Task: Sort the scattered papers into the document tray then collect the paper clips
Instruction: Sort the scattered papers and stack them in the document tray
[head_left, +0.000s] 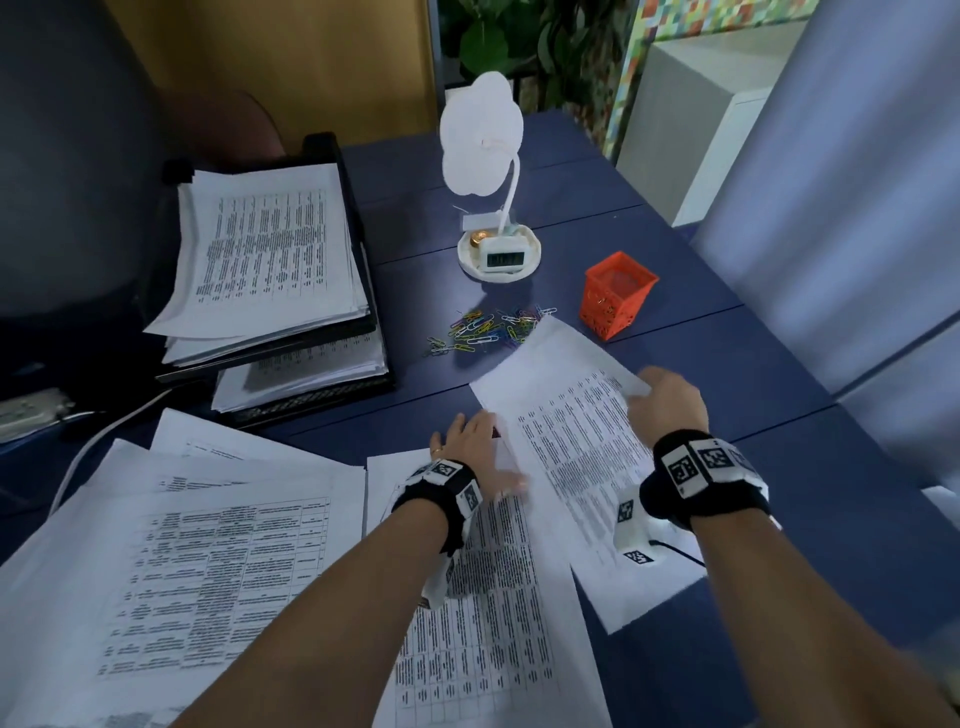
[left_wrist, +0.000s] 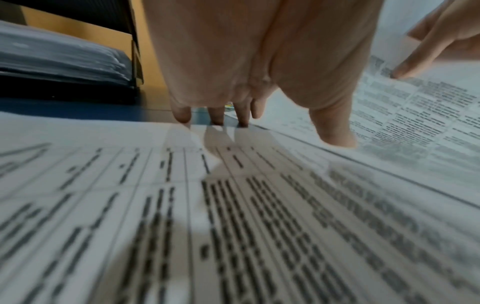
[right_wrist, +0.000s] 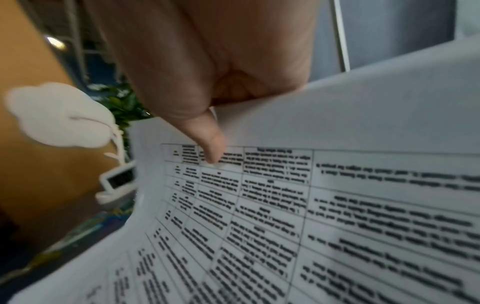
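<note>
Print on sheet (right_wrist: 285, 205) illegibly blurred

Both forearms are reaching forward, each wearing a black wrist band with square printed markers. The left hand (head_left: 475, 447) is lying palm down with its fingers (left_wrist: 182, 115) straight and spread (their tips are touching a printed sheet (left_wrist: 233, 205)). The right hand (head_left: 667, 400) is sitting higher and farther forward, pinching another sheet (right_wrist: 311, 205) at its edge, the thumb (right_wrist: 210, 139) pressing on the printed face.
</note>
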